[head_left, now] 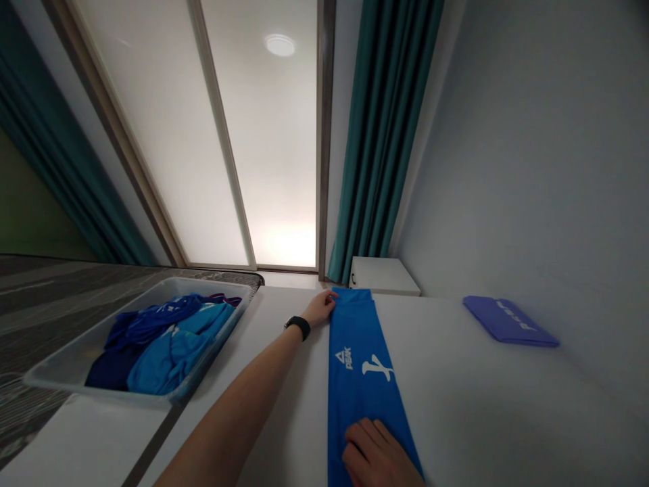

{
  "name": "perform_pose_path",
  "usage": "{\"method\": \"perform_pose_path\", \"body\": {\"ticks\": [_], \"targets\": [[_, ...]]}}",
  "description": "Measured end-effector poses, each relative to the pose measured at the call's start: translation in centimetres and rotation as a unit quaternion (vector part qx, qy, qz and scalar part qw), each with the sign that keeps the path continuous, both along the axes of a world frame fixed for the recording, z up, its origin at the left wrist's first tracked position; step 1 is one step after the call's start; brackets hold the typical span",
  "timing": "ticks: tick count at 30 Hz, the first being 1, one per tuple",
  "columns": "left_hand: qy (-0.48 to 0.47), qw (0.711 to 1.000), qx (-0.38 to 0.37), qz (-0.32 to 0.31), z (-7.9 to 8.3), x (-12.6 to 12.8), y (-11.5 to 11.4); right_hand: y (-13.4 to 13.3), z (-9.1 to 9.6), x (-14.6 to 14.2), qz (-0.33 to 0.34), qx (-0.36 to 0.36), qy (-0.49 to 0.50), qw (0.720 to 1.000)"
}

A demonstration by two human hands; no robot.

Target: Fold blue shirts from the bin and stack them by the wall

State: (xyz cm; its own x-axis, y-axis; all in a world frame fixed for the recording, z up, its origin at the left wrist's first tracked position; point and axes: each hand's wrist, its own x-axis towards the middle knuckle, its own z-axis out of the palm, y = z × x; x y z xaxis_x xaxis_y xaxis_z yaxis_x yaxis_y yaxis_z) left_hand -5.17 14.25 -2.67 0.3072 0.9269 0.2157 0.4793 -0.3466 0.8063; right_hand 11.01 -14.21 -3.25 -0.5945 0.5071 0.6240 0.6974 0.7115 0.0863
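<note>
A bright blue garment [355,392] lies folded into a long strip on the white table, with a white PEAK logo and another white print facing up. Its exact kind cannot be told from the folds. At its far left corner, my left hand [320,308], wearing a black watch [298,327], pinches the edge of the cloth. My right hand [380,454] is over the near part of the strip, its fingers curled in against the fabric. The underside of the right hand is hidden, as is the garment's near end.
Left of the garment, a clear plastic bin [55,375] holds crumpled blue clothes [167,345]. A folded purple garment [512,321] with white lettering lies at the right, near the wall. A white cabinet [382,275] stands beyond the far edge of the white table [456,406].
</note>
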Motion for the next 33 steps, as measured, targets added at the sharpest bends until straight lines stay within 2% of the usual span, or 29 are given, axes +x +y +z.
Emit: {"method": "perform_pose_path", "body": {"ticks": [4,8,10,13,16,19,21,23,25,30,33], "targets": [[0.01,1.0,0.007,-0.003,0.4,-0.2,0.2,0.2,-0.4,0.3,0.017,-0.004,0.019,1.0],[0.028,0.999,0.024,0.007,0.6,0.0,-0.1,0.5,-0.8,0.6,0.049,-0.016,-0.005,0.999],[0.037,0.998,0.041,0.024,0.9,0.0,-0.4,0.4,0.2,0.9,0.067,-0.064,-0.026,0.995],[0.052,0.993,0.078,0.069,1.6,-0.1,-1.4,0.3,2.8,1.7,0.058,-0.179,-0.026,0.982],[0.077,0.986,0.117,0.088,2.6,-0.3,-3.6,0.6,4.7,2.7,-0.037,-0.238,0.022,0.97],[0.114,0.982,0.146,0.03,3.2,-0.1,-6.9,1.3,4.1,3.5,-0.144,-0.245,0.043,0.958],[0.184,0.964,0.182,-0.051,3.2,0.1,-9.1,1.6,2.9,3.5,-0.174,-0.25,0.03,0.952],[0.253,0.94,0.207,-0.098,3.1,0.3,-10.7,1.5,1.7,3.3,-0.17,-0.259,0.004,0.951],[0.296,0.926,0.207,-0.109,2.8,0.3,-11.4,1.3,1.0,3.1,-0.146,-0.268,-0.026,0.952],[0.333,0.925,0.153,-0.098,2.1,-0.5,-11.0,1.2,0.9,3.2,-0.09,-0.302,-0.078,0.946],[0.325,0.927,0.157,-0.099,1.4,-0.9,-10.7,1.4,1.7,3.4,-0.073,-0.306,-0.082,0.946]]}}
